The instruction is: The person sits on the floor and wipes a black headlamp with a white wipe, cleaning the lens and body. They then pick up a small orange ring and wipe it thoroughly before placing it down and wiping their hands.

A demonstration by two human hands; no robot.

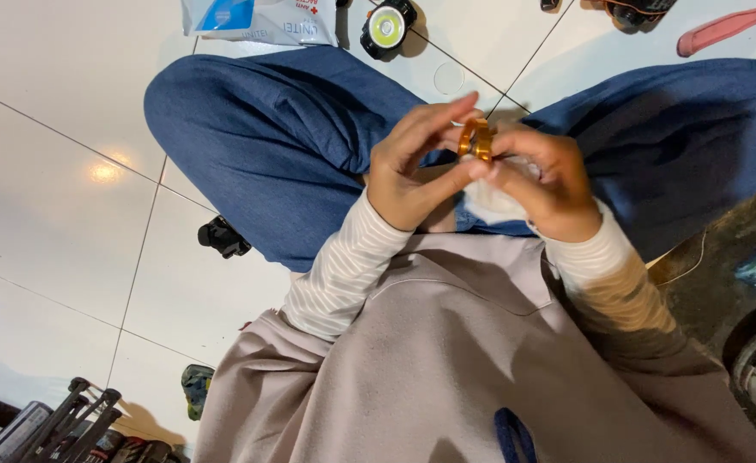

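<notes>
I see the left hand (412, 167) and right hand (542, 184) both pinching a small glossy orange metal ring (475, 140) above the lap; a crumpled white cloth (491, 204), possibly tissue, sits beneath. A round headlamp (387, 27) lies on the shiny tiled floor (60, 206).

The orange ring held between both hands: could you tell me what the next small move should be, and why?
Probably lower it onto the lap before working it further: the orange ring is only pinched between fingertips of the left hand and right hand, above a hard tiled floor.
</notes>
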